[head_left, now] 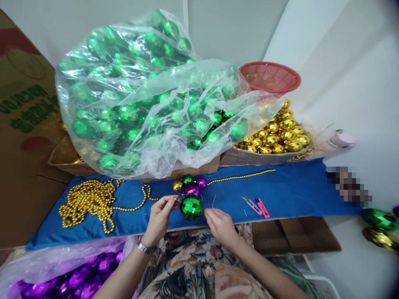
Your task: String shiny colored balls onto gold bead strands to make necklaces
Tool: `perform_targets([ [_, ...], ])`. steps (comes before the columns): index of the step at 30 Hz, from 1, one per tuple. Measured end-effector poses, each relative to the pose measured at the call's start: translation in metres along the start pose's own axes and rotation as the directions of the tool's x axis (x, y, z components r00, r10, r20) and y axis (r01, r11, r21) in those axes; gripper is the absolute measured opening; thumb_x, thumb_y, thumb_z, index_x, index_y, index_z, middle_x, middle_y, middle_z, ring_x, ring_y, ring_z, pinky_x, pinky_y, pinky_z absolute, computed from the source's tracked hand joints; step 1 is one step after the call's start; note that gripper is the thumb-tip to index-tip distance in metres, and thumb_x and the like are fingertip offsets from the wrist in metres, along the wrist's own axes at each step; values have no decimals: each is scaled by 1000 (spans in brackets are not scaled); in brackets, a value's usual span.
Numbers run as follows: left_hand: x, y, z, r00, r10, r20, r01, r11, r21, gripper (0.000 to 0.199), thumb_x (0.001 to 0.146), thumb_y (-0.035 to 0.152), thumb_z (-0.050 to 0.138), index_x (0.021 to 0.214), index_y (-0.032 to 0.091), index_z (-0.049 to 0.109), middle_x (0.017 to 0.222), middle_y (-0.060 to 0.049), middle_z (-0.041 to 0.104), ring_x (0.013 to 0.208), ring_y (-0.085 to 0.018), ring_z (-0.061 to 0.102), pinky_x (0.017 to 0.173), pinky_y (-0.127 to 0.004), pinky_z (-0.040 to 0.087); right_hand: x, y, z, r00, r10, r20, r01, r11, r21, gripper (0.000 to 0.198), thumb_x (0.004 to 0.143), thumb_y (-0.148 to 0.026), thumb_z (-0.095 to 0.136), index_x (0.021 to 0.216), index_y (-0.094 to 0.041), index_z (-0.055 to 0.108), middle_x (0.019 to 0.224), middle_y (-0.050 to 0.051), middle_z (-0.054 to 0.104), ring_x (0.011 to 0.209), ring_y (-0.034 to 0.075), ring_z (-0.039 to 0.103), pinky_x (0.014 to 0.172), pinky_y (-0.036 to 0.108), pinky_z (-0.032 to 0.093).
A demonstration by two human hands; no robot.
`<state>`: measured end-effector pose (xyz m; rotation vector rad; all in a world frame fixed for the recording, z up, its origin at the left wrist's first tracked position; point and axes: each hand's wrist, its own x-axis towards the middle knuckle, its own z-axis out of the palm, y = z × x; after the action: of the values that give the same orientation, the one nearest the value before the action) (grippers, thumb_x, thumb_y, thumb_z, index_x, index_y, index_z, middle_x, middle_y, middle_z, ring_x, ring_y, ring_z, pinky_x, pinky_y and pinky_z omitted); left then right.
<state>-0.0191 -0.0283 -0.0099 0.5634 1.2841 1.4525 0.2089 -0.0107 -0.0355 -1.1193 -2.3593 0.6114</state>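
Note:
A large faceted green ball (191, 208) sits between my hands near the front edge of the blue cloth. My left hand (160, 218) is closed in a pinch at its left side, with a bit of the gold bead string (132, 208) showing at the fingertips. At the ball's right side my right hand (220, 225) is also pinched closed; what it grips is too small to make out. A thin pale thread (213, 202) rises just above that hand. Just beyond the large ball are a purple ball (191, 190), a small green ball (187, 179), a gold ball (177, 185) and another purple ball (202, 182).
Thread snips (252, 205) and a pink tool (263, 208) lie to the right. A gold bead pile (89, 199) is at left. Behind stand a clear bag of green balls (124, 110), a box of gold balls (280, 135) and a red basket (269, 66). Purple balls (77, 276) lie low left.

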Motion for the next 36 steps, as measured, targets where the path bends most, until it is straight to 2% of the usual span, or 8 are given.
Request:
perform_targets([
  [5, -2, -22, 4, 999, -25, 31, 20, 989, 145, 26, 67, 32, 81, 87, 16, 75, 89, -7, 73, 76, -16, 64, 67, -24, 51, -4, 23, 24, 982, 175, 69, -187, 952, 244, 20, 95, -16, 37, 109, -17, 51, 84, 6, 70, 77, 17, 68, 69, 25, 50],
  [10, -5, -43, 19, 993, -95, 69, 89, 992, 86, 39, 66, 31, 82, 101, 17, 71, 88, -7, 73, 75, -15, 65, 69, -25, 52, -7, 38, 36, 973, 221, 72, -232, 937, 262, 31, 90, -6, 32, 116, -16, 47, 87, 6, 71, 75, 16, 70, 65, 22, 51],
  [15, -1, -45, 29, 999, -32, 33, 27, 988, 150, 22, 68, 36, 80, 78, 17, 74, 92, -9, 71, 77, -18, 65, 71, -29, 53, -7, 48, 36, 975, 220, 43, -224, 952, 206, 44, 82, -1, 36, 122, -15, 48, 90, 6, 71, 80, 18, 70, 71, 26, 54],
  [18, -5, -28, 35, 993, 97, 72, -110, 968, 226, 11, 66, 27, 81, 73, 21, 76, 105, -10, 69, 100, -25, 63, 87, -34, 52, -2, 47, 23, 976, 219, -6, -216, 963, 163, 42, 85, -3, 37, 121, -16, 53, 110, 11, 66, 100, 20, 66, 87, 33, 53],
  [23, -20, 15, 54, 967, 189, 173, -223, 954, 203, 16, 60, 16, 83, 72, 25, 77, 122, -8, 63, 115, -30, 57, 101, -39, 45, 18, 18, -8, 998, 34, -58, -27, 994, 108, 34, 97, -19, 40, 129, -20, 53, 121, 10, 62, 110, 19, 61, 94, 33, 51],
  [27, -23, 32, 60, 940, 261, 221, -311, 920, 237, 14, 65, 18, 81, 77, 25, 79, 121, -10, 63, 113, -31, 57, 99, -39, 46, 28, -2, -19, 993, -107, -49, 114, 978, 172, 27, 99, -22, 40, 113, -21, 63, 104, 7, 68, 95, 17, 65, 86, 29, 54],
  [32, -22, 32, 52, 900, 358, 250, -424, 852, 306, 10, 77, 26, 72, 84, 27, 79, 114, -10, 67, 106, -29, 61, 95, -43, 48, 28, 0, -15, 988, -139, -71, 153, 954, 259, 33, 98, -22, 43, 130, -21, 53, 120, 10, 63, 111, 20, 61, 93, 32, 52],
  [36, -25, 40, 44, 865, 416, 280, -495, 797, 346, 13, 82, 29, 67, 87, 28, 78, 113, -12, 67, 104, -27, 63, 90, -42, 50, 34, 1, 0, 972, -233, -23, 228, 920, 317, 26, 99, -21, 39, 107, -23, 64, 95, 6, 70, 84, 17, 68, 73, 25, 56],
])
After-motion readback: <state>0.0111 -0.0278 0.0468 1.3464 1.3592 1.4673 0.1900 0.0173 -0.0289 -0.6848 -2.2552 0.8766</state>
